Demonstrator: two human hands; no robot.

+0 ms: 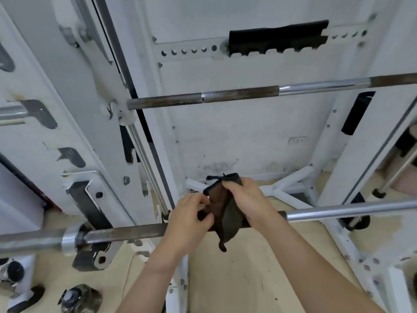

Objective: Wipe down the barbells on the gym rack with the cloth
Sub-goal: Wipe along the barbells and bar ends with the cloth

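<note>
**A:** What filled the view?

**B:** A white rack (67, 114). Its chipped uprights and a perforated crossbar took up most of it, above a tan floor (237, 279).

**A:** And the barbells?

**B:** There were two, both lying across the rack. The upper barbell (239, 94) sat high up, with rusty-brown stretches alternating with chrome. The lower barbell (126, 231) ran across nearer the camera and rested on a black hook (90, 213) at the left upright. Its left part looked dark and dull, its right part bright chrome.

**A:** Where were the hands?

**B:** Both were in front of the lower barbell's middle, close together. The right hand (246, 199) had its fingers clenched round the upper part of the cloth (222, 213). The left hand (189, 220) had its fingertips and thumb curled onto the cloth's left edge, pinching it.

**A:** So where exactly was the cloth?

**B:** It was dark brown and bunched between the two hands. It hung across the lower barbell where the dull metal met the chrome, with one corner dangling below the bar. I couldn't tell whether it pressed on the metal.

**A:** Anything smaller?

**B:** A black pad (277, 37) covered part of the crossbar up top. A dark round object (76, 297) lay on the floor at the lower left, too blurred to name.
</note>
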